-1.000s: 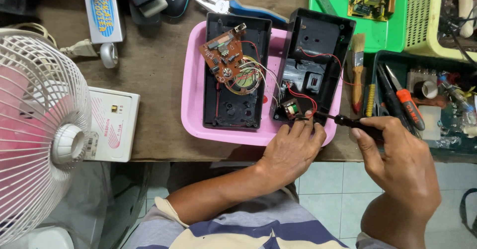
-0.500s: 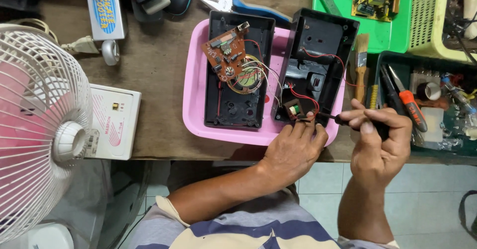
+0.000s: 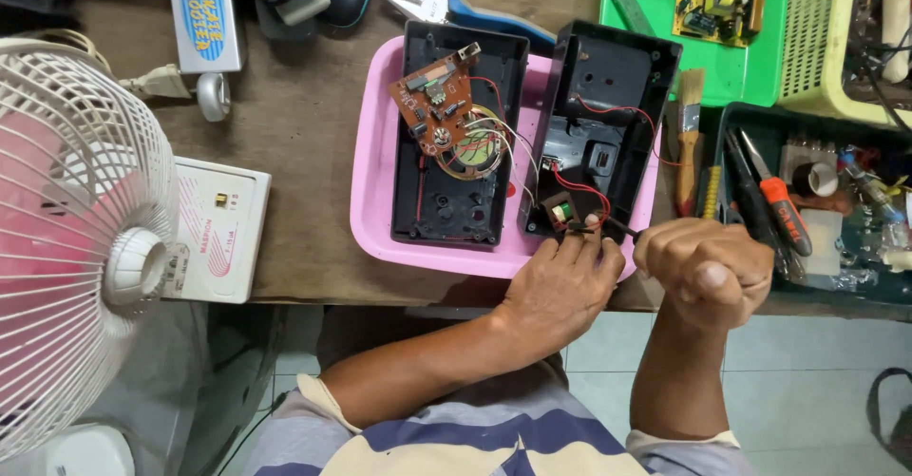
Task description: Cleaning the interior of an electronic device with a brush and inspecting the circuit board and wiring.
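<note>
Black is the slim shaft of the screwdriver that pokes out of the right hand, which is closed in a tight fist around the tool's handle so that the handle itself is hidden. The tip points left toward a small transformer with red wires at the near corner of a black case half. The left hand rests just left of the fist, its fingertips pressed onto the near edge of that case half beside the transformer; whether they pinch anything I cannot tell. The case half leans on the right side of a pink tray, which sits at the near edge of a wooden table. Left of it in the tray lies a second black case half, and an orange circuit board lies tilted on it, joined by thin wires to a round speaker coil just beside it. Right of the tray a brush with a wooden handle lies on the table, then a dark bin of tools with an orange-handled driver. Far right stands a green tray holding another board. Pliers lie at the far side, and a white fan fills the left
</note>
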